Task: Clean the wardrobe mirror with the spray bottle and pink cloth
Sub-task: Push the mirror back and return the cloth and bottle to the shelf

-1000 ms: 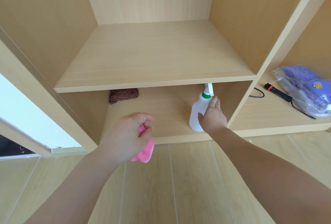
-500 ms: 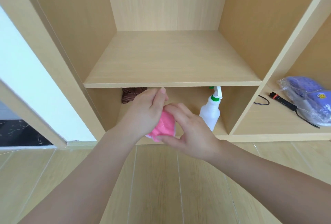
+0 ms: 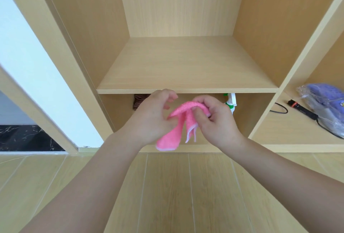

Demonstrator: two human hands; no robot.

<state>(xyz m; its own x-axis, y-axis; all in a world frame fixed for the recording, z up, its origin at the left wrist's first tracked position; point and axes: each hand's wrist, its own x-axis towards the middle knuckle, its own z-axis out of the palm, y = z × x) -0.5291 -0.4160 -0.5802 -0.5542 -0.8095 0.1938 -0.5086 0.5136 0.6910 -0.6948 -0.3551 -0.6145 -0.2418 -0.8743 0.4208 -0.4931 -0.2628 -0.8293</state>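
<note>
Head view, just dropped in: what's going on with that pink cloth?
A person holds the pink cloth in both hands in front of the open wardrobe. The right hand pinches its upper fold, the left hand holds the other side, and the lower end hangs loose. The spray bottle stands unheld in the lower compartment behind the right hand. No mirror is in view.

the right hand (image 3: 214,119) hides most of the spray bottle (image 3: 231,102); the left hand (image 3: 152,117) partly hides the brown cloth (image 3: 138,100).

Head view — downward, near wardrobe (image 3: 186,65)
</note>
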